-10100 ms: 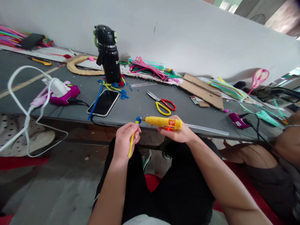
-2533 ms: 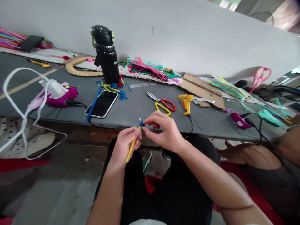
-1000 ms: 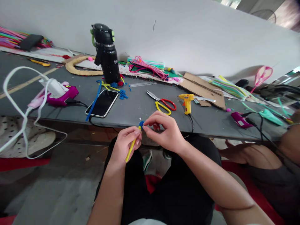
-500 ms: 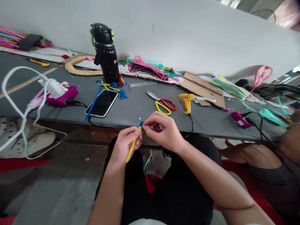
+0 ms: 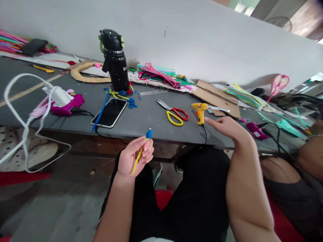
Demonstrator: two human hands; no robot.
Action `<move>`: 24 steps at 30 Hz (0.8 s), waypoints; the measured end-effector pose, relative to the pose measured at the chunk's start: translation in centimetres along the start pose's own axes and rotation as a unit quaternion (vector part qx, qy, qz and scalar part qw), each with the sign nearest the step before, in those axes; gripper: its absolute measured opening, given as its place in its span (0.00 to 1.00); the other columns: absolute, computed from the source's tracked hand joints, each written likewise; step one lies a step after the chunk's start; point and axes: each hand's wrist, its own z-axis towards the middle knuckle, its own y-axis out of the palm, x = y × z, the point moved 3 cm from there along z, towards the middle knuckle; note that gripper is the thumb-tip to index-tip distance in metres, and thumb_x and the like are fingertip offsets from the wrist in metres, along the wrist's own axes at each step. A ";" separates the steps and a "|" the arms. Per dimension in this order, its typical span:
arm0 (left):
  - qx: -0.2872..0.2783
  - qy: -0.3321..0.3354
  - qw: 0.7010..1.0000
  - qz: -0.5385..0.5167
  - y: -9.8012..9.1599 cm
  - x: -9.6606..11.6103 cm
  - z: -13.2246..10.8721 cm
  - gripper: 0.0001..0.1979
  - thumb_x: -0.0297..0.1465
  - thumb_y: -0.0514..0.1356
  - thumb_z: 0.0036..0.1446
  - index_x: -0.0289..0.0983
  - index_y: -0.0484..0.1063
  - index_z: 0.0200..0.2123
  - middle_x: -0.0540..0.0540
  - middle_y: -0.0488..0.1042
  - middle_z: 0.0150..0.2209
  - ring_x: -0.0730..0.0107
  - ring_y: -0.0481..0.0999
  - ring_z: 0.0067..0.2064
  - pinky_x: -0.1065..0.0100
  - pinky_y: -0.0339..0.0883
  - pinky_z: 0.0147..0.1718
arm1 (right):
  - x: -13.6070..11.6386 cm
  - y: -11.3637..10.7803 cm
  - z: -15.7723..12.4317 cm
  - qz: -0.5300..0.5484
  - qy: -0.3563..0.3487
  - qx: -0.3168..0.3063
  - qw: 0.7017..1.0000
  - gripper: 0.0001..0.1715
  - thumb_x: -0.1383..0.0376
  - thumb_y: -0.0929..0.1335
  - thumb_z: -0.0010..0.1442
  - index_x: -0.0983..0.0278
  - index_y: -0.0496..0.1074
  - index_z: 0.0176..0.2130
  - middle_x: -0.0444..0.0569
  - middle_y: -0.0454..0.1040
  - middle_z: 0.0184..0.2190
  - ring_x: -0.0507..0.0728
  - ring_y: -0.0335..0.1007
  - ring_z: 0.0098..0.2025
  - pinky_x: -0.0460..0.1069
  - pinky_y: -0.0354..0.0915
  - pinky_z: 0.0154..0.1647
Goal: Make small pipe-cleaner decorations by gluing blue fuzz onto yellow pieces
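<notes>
My left hand (image 5: 135,157) is closed round a yellow pipe cleaner (image 5: 138,158) with a small blue tuft (image 5: 149,134) at its top, held just below the table's front edge. My right hand (image 5: 225,127) is over the table with fingers stretched out and nothing in it. Its fingertips point at the small yellow glue gun (image 5: 200,110) that stands on the table, a short gap away. Red and yellow scissors (image 5: 175,114) lie just left of the gun.
On the grey table (image 5: 148,117) lie a phone (image 5: 110,112), a black bottle (image 5: 115,60), a magenta charger (image 5: 67,101) with white cable, cardboard (image 5: 218,96), pipe cleaners (image 5: 157,73) and a second magenta device (image 5: 255,130). Another person's arm (image 5: 311,153) is at the right.
My right hand has let go of the blue tuft and moved right and forward toward the glue gun. My left hand keeps the yellow stem, slightly lower.
</notes>
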 end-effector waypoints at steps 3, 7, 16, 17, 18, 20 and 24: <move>-0.014 -0.018 0.999 -0.027 0.2 0.0 0.0 0.15 0.31 0.54 0.64 0.34 0.64 0.24 0.52 0.57 0.22 0.80 0.51 0.19 0.72 0.44 0.19 | 1.9 0.6 1.9 0.020 0.037 0.030 0.999 0.38 0.31 0.63 0.52 0.63 0.68 0.23 0.50 0.68 0.24 0.56 0.63 0.27 0.52 0.58 0.30; -0.005 0.005 1.000 0.006 0.1 -0.1 0.2 0.15 0.32 0.55 0.63 0.34 0.63 0.23 0.52 0.57 0.22 0.80 0.51 0.19 0.72 0.44 0.19 | 0.9 2.8 4.7 0.047 -0.003 0.047 0.998 0.35 0.35 0.69 0.47 0.63 0.75 0.32 0.53 0.74 0.32 0.60 0.69 0.35 0.52 0.61 0.35; 0.151 0.164 0.924 0.311 -0.4 -0.4 0.1 0.13 0.35 0.60 0.62 0.35 0.71 0.26 0.52 0.60 0.20 0.77 0.57 0.22 0.71 0.46 0.21 | -3.0 5.6 5.6 0.205 -0.091 0.114 0.968 0.16 0.57 0.66 0.53 0.66 0.74 0.33 0.45 0.68 0.25 0.52 0.61 0.28 0.48 0.56 0.29; 0.156 0.161 0.922 0.317 -0.5 -0.4 0.1 0.13 0.36 0.60 0.61 0.36 0.71 0.26 0.52 0.60 0.20 0.77 0.57 0.22 0.71 0.46 0.21 | -3.6 5.4 4.9 0.238 -0.113 0.119 0.957 0.16 0.58 0.65 0.53 0.66 0.74 0.35 0.45 0.70 0.27 0.52 0.62 0.30 0.48 0.57 0.30; 0.160 0.159 0.920 0.320 -0.5 -0.4 0.1 0.13 0.37 0.61 0.61 0.36 0.71 0.26 0.52 0.60 0.20 0.77 0.57 0.22 0.71 0.46 0.21 | -4.2 5.2 4.1 0.280 -0.139 0.121 0.942 0.16 0.59 0.66 0.53 0.66 0.75 0.38 0.46 0.72 0.30 0.53 0.63 0.31 0.48 0.59 0.31; 0.168 0.158 0.917 0.325 -0.7 -0.3 0.2 0.14 0.37 0.61 0.60 0.37 0.71 0.25 0.52 0.59 0.19 0.76 0.56 0.21 0.71 0.46 0.21 | -5.7 4.7 2.2 0.386 -0.189 0.106 0.897 0.19 0.60 0.67 0.53 0.66 0.74 0.43 0.48 0.75 0.36 0.53 0.66 0.32 0.48 0.62 0.32; 0.178 0.154 0.914 0.331 -0.9 -0.2 0.3 0.14 0.37 0.61 0.60 0.37 0.71 0.25 0.52 0.59 0.18 0.77 0.55 0.21 0.71 0.46 0.20 | -8.8 4.8 -1.4 0.540 -0.234 0.051 0.807 0.22 0.62 0.71 0.52 0.62 0.71 0.47 0.50 0.76 0.45 0.52 0.70 0.32 0.50 0.68 0.38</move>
